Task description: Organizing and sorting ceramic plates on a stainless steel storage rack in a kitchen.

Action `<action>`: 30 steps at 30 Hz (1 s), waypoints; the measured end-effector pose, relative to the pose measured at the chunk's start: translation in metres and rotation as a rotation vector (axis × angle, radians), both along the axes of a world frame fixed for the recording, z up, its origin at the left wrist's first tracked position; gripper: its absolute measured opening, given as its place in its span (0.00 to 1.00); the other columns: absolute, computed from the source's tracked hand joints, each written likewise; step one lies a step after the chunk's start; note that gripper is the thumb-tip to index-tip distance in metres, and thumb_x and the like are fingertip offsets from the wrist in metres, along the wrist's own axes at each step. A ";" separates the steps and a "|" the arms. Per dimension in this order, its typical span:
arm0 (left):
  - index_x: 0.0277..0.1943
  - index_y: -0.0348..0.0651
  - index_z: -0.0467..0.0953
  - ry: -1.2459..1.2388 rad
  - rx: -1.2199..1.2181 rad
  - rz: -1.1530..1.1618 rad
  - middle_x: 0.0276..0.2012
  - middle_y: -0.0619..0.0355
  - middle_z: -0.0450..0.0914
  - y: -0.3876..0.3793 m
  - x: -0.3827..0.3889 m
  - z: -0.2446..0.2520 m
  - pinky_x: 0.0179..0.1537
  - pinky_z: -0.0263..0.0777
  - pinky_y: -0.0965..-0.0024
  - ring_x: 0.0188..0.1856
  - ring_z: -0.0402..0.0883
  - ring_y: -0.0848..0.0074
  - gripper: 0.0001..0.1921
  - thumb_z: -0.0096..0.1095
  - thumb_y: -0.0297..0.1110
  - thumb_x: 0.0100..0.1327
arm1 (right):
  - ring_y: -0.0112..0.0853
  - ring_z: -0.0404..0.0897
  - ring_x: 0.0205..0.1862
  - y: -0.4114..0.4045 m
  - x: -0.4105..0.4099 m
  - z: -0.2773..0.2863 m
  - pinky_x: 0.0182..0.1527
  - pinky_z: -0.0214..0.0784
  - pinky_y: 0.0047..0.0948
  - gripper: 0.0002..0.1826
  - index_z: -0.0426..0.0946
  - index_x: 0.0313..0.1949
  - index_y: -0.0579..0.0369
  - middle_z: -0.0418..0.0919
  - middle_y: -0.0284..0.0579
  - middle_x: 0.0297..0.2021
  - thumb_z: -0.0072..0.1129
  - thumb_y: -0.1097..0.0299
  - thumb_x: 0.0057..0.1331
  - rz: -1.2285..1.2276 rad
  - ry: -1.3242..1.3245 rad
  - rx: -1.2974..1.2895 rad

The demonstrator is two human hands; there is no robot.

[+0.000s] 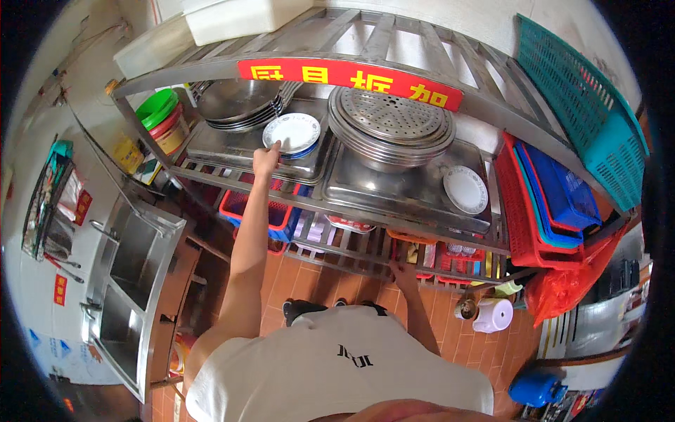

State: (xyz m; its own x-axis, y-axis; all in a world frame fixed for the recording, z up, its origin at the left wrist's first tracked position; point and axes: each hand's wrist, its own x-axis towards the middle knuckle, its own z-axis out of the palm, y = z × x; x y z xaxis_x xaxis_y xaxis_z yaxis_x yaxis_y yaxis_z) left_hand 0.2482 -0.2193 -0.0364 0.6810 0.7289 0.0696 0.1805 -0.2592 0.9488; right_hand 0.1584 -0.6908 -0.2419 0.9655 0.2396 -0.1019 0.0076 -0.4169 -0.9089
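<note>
My left hand (267,158) reaches onto the upper part of a metal rack and grips the near rim of a white plate with a patterned edge (291,133), thumb on top. Blue-edged dishes (301,154) show beneath that plate, over an upturned steel tray (227,153). Behind it lie stacked steel pans (237,103). To the right, a perforated steamer plate (393,113) tops a stack of steel basins (390,158). Another white plate (465,190) lies on the right steel tray (369,184). My right hand (403,274) is low at the lower shelf's edge; its fingers are partly hidden.
Above runs a slatted metal shelf (422,47) with a red sign. Nested plastic baskets (559,195) stand at the right, a teal basket (585,105) higher up. A double steel sink (126,295) is at the left. A pink stool (493,315) stands on the tiled floor.
</note>
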 end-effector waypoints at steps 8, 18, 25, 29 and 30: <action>0.16 0.38 0.74 -0.007 -0.201 -0.063 0.13 0.60 0.73 0.000 -0.002 -0.001 0.16 0.57 0.75 0.14 0.69 0.80 0.18 0.63 0.41 0.54 | 0.25 0.71 0.15 0.001 0.006 -0.005 0.21 0.63 0.26 0.22 0.75 0.20 0.62 0.71 0.39 0.12 0.53 0.57 0.64 0.042 0.069 0.003; 0.22 0.44 0.70 -0.051 -0.436 -0.235 0.15 0.64 0.70 0.002 -0.005 0.001 0.15 0.53 0.79 0.15 0.65 0.83 0.12 0.51 0.38 0.59 | 0.25 0.71 0.15 0.010 -0.002 0.021 0.21 0.61 0.26 0.21 0.74 0.19 0.62 0.71 0.39 0.11 0.53 0.58 0.64 0.057 0.127 0.045; 0.23 0.48 0.62 -0.240 -0.738 -0.475 0.15 0.66 0.62 -0.002 -0.011 0.013 0.16 0.49 0.79 0.16 0.60 0.82 0.11 0.46 0.36 0.60 | 0.25 0.72 0.16 0.008 -0.001 0.004 0.20 0.62 0.27 0.21 0.74 0.21 0.62 0.72 0.39 0.13 0.53 0.57 0.64 0.081 0.135 0.055; 0.23 0.47 0.60 -0.319 -0.764 -0.393 0.15 0.66 0.61 -0.016 -0.022 0.006 0.17 0.49 0.78 0.16 0.58 0.82 0.11 0.45 0.36 0.61 | 0.26 0.73 0.16 0.009 -0.002 -0.006 0.20 0.62 0.28 0.23 0.74 0.22 0.63 0.73 0.42 0.13 0.54 0.54 0.64 0.045 0.140 0.087; 0.23 0.47 0.60 -0.368 -0.779 -0.412 0.15 0.65 0.60 -0.020 -0.028 0.006 0.17 0.49 0.78 0.16 0.58 0.82 0.11 0.45 0.36 0.62 | 0.26 0.73 0.16 0.010 -0.002 -0.006 0.20 0.62 0.28 0.23 0.74 0.22 0.63 0.73 0.42 0.13 0.54 0.54 0.64 0.049 0.142 0.081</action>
